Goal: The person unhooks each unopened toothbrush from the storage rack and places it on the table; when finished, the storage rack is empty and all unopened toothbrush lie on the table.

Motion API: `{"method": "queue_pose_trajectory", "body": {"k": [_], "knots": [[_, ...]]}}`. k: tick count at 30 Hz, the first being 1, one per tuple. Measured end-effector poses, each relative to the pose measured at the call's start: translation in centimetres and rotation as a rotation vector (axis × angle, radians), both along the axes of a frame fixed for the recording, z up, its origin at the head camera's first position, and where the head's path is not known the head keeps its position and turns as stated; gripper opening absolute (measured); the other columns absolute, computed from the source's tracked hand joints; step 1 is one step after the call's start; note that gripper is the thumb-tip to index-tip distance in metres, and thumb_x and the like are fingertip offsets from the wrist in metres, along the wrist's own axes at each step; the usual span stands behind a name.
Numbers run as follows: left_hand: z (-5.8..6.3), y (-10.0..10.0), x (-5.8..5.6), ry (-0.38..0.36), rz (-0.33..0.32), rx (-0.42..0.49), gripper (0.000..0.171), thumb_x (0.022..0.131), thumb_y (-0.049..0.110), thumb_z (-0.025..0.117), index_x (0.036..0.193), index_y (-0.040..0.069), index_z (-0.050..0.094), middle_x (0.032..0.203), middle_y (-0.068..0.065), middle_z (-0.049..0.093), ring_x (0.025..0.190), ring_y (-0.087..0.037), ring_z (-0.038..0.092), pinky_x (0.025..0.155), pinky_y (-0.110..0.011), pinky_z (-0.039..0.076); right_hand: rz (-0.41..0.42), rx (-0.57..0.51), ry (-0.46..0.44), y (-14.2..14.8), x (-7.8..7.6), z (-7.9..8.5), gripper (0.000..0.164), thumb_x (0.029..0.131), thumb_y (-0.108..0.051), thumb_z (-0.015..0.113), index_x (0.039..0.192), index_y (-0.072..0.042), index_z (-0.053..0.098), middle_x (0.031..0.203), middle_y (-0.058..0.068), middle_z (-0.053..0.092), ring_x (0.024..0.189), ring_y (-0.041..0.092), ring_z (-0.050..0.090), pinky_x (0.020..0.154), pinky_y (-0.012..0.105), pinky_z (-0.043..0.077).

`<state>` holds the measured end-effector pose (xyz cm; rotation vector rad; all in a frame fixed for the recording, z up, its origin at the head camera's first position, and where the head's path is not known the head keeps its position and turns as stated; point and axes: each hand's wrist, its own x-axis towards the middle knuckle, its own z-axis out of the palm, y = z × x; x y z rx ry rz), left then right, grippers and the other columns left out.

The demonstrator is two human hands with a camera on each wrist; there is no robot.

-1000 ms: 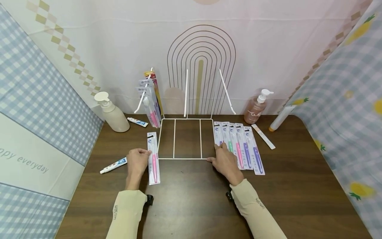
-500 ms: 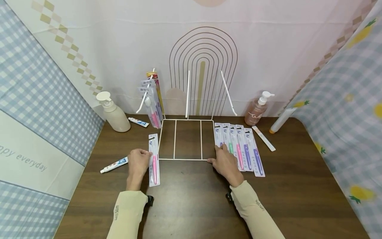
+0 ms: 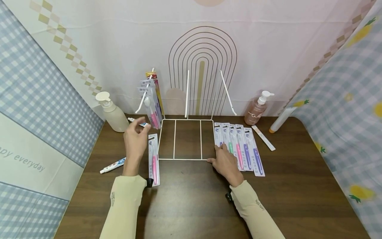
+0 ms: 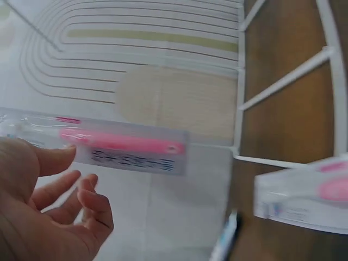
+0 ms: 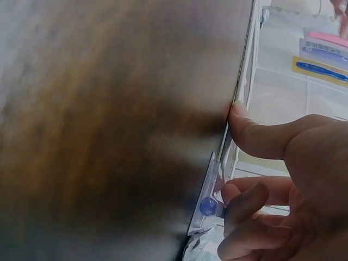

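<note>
One toothbrush pack [image 3: 218, 132] touches the right hand [image 3: 227, 164], fingers bent without gripping; the left hand [image 3: 135, 141], fingers loosely parted, holds nothing.

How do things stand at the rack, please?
Left hand empty beside hanging toothbrush packs. Right hand at near right corner of rack. Loose pink pack flat left of rack. Nothing obviously in the way.
</note>
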<state>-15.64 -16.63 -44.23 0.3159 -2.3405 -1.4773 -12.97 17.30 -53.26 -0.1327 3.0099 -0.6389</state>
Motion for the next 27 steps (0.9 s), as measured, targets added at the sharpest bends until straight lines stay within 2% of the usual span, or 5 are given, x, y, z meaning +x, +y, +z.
{"method": "queue_pose_trajectory", "body": {"k": [5, 11, 17, 21, 27], "knots": [[2.3, 0.2, -2.0, 0.103, -0.015, 0.098, 0.035, 0.106, 0.006, 0.076, 0.141, -0.002, 0.076, 0.123, -0.019, 0.081, 0.08, -0.003, 0.058, 0.068, -0.014, 0.043, 0.003, 0.009, -0.02, -0.3, 0.6, 0.8, 0.082, 0.097, -0.038, 0.093, 0.159, 0.006, 0.063, 0.133, 0.028, 0.067, 0.082, 0.034, 0.071, 0.065, 0.054, 0.059], [3.0, 0.4, -2.6, 0.168, 0.001, 0.184, 0.024, 0.104, 0.0, 0.075, 0.126, -0.008, 0.08, 0.079, 0.016, 0.064, 0.07, 0.0, 0.056, 0.065, -0.016, 0.046, -0.002, -0.002, 0.02, -0.2, 0.5, 0.3, 0.081, 0.095, -0.038, 0.095, 0.156, 0.006, 0.065, 0.129, 0.026, 0.067, 0.078, 0.033, 0.069, 0.061, 0.053, 0.057], [3.2, 0.6, -2.7, 0.186, 0.013, 0.239, 0.018, 0.104, -0.001, 0.074, 0.116, -0.012, 0.08, 0.079, 0.016, 0.066, 0.072, 0.001, 0.056, 0.068, -0.015, 0.045, -0.01, 0.003, 0.004, -0.4, 0.7, 1.4, 0.081, 0.095, -0.036, 0.095, 0.157, 0.006, 0.064, 0.132, 0.028, 0.067, 0.081, 0.033, 0.071, 0.063, 0.054, 0.059], [3.5, 0.9, -2.5, 0.195, 0.015, 0.267, 0.017, 0.103, -0.004, 0.075, 0.116, -0.015, 0.08, 0.081, 0.018, 0.067, 0.072, 0.004, 0.057, 0.068, -0.013, 0.047, -0.002, -0.001, 0.039, 0.2, 0.1, -0.5, 0.085, 0.093, -0.041, 0.096, 0.158, 0.005, 0.064, 0.131, 0.026, 0.067, 0.076, 0.031, 0.068, 0.058, 0.051, 0.055], [4.0, 1.6, -2.0, 0.209, -0.014, 0.262, 0.018, 0.103, -0.003, 0.075, 0.116, -0.015, 0.08, 0.083, 0.016, 0.071, 0.07, 0.006, 0.058, 0.066, -0.013, 0.046, 0.003, -0.007, 0.027, 0.3, -0.2, -1.2, 0.085, 0.094, -0.042, 0.095, 0.159, 0.003, 0.064, 0.131, 0.025, 0.067, 0.077, 0.031, 0.068, 0.059, 0.052, 0.056]]}}
